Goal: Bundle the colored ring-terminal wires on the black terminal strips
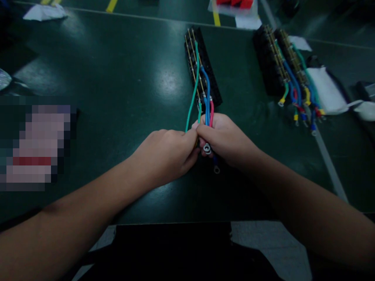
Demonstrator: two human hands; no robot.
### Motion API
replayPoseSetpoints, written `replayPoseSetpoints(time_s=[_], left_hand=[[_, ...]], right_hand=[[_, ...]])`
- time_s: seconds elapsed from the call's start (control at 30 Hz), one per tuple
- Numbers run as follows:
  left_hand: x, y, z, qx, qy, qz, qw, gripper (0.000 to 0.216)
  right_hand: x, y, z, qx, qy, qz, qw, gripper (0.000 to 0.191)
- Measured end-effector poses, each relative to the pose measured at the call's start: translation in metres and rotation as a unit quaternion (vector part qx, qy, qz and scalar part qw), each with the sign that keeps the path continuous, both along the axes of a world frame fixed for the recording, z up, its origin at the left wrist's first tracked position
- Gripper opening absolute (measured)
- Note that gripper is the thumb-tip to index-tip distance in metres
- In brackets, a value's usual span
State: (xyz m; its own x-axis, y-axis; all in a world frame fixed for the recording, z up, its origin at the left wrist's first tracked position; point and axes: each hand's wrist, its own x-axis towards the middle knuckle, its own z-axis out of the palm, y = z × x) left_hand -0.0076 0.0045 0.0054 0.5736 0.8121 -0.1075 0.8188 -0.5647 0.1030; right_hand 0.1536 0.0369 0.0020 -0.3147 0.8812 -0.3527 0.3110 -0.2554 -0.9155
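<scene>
A bundle of coloured wires was held at the centre of the frame, where both hands met above the dark green table. The right hand was closed round the blue, red and green wires, its fingers curled and pressed together about them, and ring terminals were seen hanging out below the fist. The left hand was brought up against the right one, touching it; its fingers were bent inward and pinched at the wires near a long green wire, though exactly which strand was pinched could not be told. The wires were led upward from the hands to a black terminal block, laid on the table just above the hands, in the upper centre of the frame. A second pair of terminal blocks, fitted with green, blue, yellow and red wires, was laid at the upper right, well apart from the hands. A white cloth-like item was seen just beside it at the right edge. A crumpled white sheet was lying at the upper left.
</scene>
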Motion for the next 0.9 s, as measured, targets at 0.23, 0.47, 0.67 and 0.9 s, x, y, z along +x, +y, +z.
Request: replayPoseSetpoints(time_s=[0.23,0.47,0.67,0.9], left_hand=[[0.0008,0.0,0.0009,-0.006,0.01,0.004,1.0,0.029],[0.0005,0.0009,-0.0001,-0.006,0.0,0.0,1.0,0.031],[0.0006,0.0017,-0.0009,-0.006,-0.005,0.003,1.0,0.031],[0.0016,0.0027,0.0002,-0.002,0.013,-0.001,1.0,0.032]], right_hand=[[-0.0006,-0.0006,0.0004,0.004,0.001,0.0,1.0,0.033],[-0.0003,0.0001,-0.0008,0.004,0.0,0.003,1.0,0.033],[0.0003,-0.0003,-0.0005,0.0,0.01,0.002,1.0,0.032],[0.0001,-0.0003,-0.0012,-0.011,0.015,0.001,1.0,0.032]])
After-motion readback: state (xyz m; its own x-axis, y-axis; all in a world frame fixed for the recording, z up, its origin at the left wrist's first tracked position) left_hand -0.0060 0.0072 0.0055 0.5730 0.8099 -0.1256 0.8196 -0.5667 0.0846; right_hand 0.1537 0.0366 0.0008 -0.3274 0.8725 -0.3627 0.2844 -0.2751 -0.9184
